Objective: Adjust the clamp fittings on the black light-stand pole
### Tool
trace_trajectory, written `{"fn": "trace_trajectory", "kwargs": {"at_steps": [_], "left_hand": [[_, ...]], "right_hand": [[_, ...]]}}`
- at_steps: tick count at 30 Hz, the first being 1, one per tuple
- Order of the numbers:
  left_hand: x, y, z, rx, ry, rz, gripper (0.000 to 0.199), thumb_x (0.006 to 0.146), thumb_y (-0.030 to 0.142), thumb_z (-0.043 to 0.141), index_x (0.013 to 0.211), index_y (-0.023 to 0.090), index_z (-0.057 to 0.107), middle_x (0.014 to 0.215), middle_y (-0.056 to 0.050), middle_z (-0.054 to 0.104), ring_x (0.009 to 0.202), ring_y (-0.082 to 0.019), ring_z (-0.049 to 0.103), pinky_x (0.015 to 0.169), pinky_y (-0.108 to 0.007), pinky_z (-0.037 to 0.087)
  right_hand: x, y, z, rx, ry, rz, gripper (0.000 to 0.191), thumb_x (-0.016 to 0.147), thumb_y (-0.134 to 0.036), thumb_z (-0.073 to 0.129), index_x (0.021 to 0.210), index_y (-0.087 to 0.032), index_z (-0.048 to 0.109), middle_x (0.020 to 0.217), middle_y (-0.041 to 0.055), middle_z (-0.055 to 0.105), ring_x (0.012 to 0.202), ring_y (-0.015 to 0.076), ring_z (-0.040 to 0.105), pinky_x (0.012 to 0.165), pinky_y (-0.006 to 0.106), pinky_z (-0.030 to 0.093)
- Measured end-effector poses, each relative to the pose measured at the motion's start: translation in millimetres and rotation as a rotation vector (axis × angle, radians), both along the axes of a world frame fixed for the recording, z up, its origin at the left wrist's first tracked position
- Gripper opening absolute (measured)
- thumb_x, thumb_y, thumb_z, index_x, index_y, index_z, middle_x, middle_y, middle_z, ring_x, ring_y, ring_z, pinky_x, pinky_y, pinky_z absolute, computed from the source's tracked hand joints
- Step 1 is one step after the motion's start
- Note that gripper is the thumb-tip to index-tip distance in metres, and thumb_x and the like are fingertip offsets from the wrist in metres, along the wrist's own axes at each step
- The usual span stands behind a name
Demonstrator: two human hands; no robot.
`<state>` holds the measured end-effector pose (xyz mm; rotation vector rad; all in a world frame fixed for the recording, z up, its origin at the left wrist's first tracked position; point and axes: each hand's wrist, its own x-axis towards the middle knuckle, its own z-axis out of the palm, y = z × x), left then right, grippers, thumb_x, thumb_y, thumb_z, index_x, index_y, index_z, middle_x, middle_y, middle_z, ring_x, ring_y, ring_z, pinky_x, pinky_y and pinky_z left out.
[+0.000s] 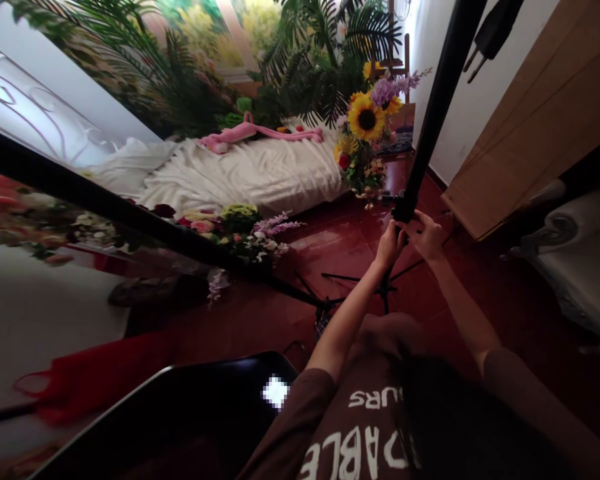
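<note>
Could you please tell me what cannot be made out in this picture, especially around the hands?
Head view: how the left hand and right hand meet the black stand pole; the fingers hide the contact.
Head view: the shirt print; hair and the bottom edge cut it off.
Head view: the bright patch on the black panel; it is pixelated.

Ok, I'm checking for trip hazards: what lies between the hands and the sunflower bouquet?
In the head view, red floor tiles lie between the left hand, right hand and sunflower bouquet, plus a small dark item, too dim to name.
</note>
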<state>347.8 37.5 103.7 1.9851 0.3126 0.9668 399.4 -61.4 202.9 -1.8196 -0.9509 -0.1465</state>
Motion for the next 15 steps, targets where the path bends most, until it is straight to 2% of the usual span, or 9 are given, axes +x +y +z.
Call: {"fn": "trace_trajectory", "kwargs": {"at_steps": [4,8,11,15], "left_hand": [[-6,-2,6.8,-0.052,0.026,-0.031,0.036,0.098,0.044,0.043,0.122,0.018,0.047,0.093,-0.008,0.068,0.073,-0.015,0.065,0.067,-0.026,0.048],[-8,-3,10.5,-0.095,0.044,-0.049,0.035,0.097,0.045,0.046,0.121,0.02,0.047,0.086,-0.004,0.066,0.069,-0.014,0.062,0.065,-0.025,0.045],[-8,-5,11.5,-0.129,0.038,-0.044,0.032,0.097,0.045,0.045,0.119,0.021,0.047,0.083,-0.002,0.065,0.066,-0.012,0.061,0.063,-0.024,0.043],[-8,-7,11.8,-0.128,0.013,-0.037,0.027,0.097,0.041,0.044,0.115,0.021,0.048,0.084,-0.003,0.065,0.065,-0.012,0.06,0.063,-0.024,0.043]], "right_hand": [[3,1,20.9,0.047,-0.035,0.021,0.042,0.086,-0.055,0.065,0.115,-0.024,0.071,0.114,0.0088,0.074,0.113,0.0297,0.067,0.102,0.049,0.052],[13,13,60.8,0.155,-0.103,0.048,0.046,0.086,-0.055,0.066,0.121,-0.025,0.068,0.115,0.0051,0.074,0.112,0.0261,0.068,0.102,0.042,0.054],[24,25,86.6,0.23,-0.172,0.092,0.049,0.09,-0.057,0.06,0.129,-0.027,0.063,0.119,0.0026,0.071,0.116,0.0249,0.067,0.102,0.043,0.054],[29,32,102.7,0.291,-0.202,0.136,0.052,0.091,-0.058,0.058,0.133,-0.028,0.059,0.121,0.003,0.07,0.118,0.0247,0.066,0.103,0.047,0.054]]}}
